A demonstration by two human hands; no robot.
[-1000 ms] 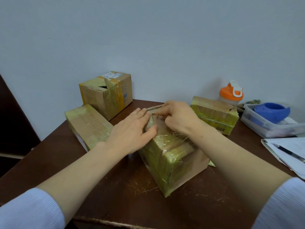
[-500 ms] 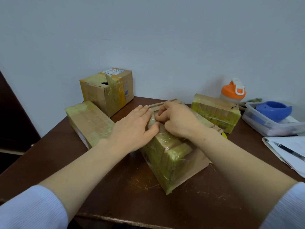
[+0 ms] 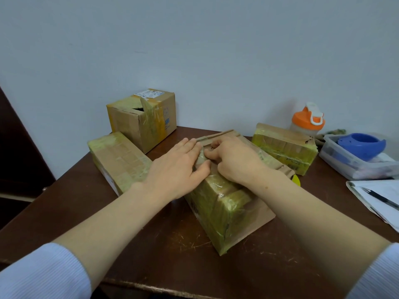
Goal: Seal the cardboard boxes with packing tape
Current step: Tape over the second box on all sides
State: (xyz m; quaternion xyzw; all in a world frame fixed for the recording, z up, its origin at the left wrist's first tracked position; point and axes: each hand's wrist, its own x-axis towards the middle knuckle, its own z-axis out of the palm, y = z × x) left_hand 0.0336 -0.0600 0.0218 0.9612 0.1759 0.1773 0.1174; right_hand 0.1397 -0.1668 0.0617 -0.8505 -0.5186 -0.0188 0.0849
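Pale blank wall backs a dark wooden tabletop (image 3: 151, 244), scratched toward its front edge. Near the middle lies the middle box (image 3: 226, 212), set cornerwise, its near end wrapped in yellowed tape (image 3: 216, 183) and its far flap slightly raised. A tall box (image 3: 140, 124) with a gap in its top stands at the far left corner. A flat box (image 3: 121, 160) lies just in front of it along the left edge, and a low box (image 3: 285, 147) sits toward the far right. A clear tub (image 3: 354, 167) and some papers (image 3: 373, 190) lie along the right edge. The left hand (image 3: 174, 171) lies flat on the middle box's top, fingers straight and together, pressing down. The right hand (image 3: 235, 160) rests just beside it, thumbs nearly touching, fingers curled with their tips on the tape near the far flap. Whether they pinch a loose end or only rub it down, I cannot tell. The step looks like bedding the strip along the top seam. It would go best with the left palm bearing down so the box cannot skid. The right fingertips should rub from the middle out toward the flap to chase out bubbles. The flap probably needs pushing shut first, or the tape will bridge the gap and lift.
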